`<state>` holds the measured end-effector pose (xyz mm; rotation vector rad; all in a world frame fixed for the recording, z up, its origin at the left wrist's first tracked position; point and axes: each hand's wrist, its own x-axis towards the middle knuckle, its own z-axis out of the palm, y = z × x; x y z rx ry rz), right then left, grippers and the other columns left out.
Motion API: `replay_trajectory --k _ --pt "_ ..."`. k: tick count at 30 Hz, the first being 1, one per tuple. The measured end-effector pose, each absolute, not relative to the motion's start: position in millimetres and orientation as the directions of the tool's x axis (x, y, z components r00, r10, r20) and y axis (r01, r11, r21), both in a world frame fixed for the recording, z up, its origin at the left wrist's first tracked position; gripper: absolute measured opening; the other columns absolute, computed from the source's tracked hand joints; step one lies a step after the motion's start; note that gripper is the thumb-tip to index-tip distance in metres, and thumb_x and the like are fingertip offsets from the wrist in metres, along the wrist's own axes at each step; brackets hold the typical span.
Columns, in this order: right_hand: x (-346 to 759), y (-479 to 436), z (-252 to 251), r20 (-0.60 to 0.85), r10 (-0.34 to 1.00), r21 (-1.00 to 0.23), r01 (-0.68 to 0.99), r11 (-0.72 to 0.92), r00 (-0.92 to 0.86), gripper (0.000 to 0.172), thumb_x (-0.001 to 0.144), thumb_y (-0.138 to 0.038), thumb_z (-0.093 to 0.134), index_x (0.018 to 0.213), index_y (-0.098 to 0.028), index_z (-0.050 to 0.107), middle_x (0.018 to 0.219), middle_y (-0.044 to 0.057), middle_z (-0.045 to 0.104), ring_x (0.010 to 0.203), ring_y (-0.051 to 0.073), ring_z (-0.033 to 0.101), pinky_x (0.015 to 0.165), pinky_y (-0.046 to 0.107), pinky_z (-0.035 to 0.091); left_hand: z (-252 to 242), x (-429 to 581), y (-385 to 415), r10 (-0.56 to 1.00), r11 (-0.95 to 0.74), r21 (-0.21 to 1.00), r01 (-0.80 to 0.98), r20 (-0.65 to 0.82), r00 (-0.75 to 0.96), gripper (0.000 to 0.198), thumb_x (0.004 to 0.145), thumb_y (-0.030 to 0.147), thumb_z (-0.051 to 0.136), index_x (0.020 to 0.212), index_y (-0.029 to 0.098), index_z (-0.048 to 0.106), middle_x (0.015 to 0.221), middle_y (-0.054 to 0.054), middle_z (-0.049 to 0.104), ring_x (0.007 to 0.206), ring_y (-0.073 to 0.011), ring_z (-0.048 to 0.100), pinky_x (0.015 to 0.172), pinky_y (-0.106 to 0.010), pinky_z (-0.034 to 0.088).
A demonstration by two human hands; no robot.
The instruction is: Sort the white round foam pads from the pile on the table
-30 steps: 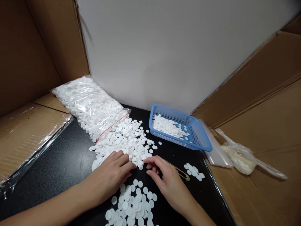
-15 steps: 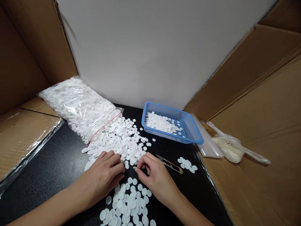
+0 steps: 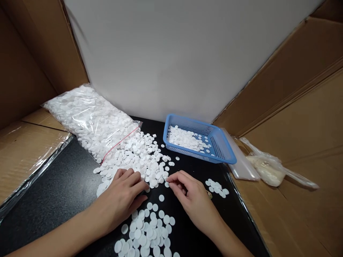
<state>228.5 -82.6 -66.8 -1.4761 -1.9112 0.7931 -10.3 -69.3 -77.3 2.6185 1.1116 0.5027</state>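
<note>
Right hand (image 3: 193, 195) shifted to edge of pile (image 3: 139, 156), nearly pinched, hold unclear | disc (image 3: 161, 198) newly between hands | left hand (image 3: 125, 192) curled, hold unclear | basket (image 3: 218, 142) beyond right hand

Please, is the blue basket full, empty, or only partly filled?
Partly filled: white discs cover mostly the left of the basket, and its right end is bare.
</note>
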Motion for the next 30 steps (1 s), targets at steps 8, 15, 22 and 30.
replay_trajectory --k 8,15,22,30 --pt "206.0 -80.5 -83.7 0.273 0.895 -0.623 0.644 0.444 -0.354 0.018 0.094 -0.011 0.056 0.106 -0.020 0.066 0.092 0.005 0.063 0.075 0.018 0.062 0.066 0.028 0.051 -81.1 -6.2 -65.9 0.737 -0.672 0.376 0.637 0.262 0.623 0.022 0.083 0.001 0.064 0.087 0.021 0.056 0.083 0.003 0.058 0.082 -0.0197 0.050 0.079 -0.035 0.028" --pt "207.7 -82.6 -83.7 0.301 0.870 -0.624 0.610 0.489 -0.390 0.014 0.092 -0.007 0.063 0.087 -0.020 0.065 0.085 0.002 0.063 0.075 0.017 0.060 0.067 0.027 0.049 -72.1 -14.6 -71.5 0.746 -0.645 0.431 0.631 0.174 0.643 0.027 0.078 0.001 0.076 0.083 0.023 0.062 0.083 0.005 0.061 0.083 -0.0183 0.053 0.086 -0.036 0.026" --pt "213.1 -88.5 -79.9 0.281 0.836 -0.602 0.592 0.536 -0.471 0.020 0.085 -0.001 0.069 0.084 -0.020 0.066 0.082 0.000 0.064 0.073 0.016 0.057 0.067 0.028 0.045 -69.5 -20.0 -73.3 0.783 -0.593 0.477 0.648 0.154 0.603 0.035 0.072 0.002 0.084 0.090 0.024 0.063 0.085 0.007 0.064 0.085 -0.0177 0.055 0.086 -0.035 0.025" --pt "214.9 -91.3 -75.0 0.279 0.817 -0.591 0.580 0.560 -0.505 0.019 0.086 -0.002 0.069 0.080 -0.020 0.064 0.080 -0.001 0.064 0.071 0.015 0.055 0.067 0.028 0.040 -68.6 -19.6 -73.5 0.807 -0.571 0.449 0.687 0.151 0.571 0.034 0.071 0.008 0.087 0.086 0.023 0.060 0.083 0.007 0.064 0.081 -0.0169 0.054 0.082 -0.034 0.027"
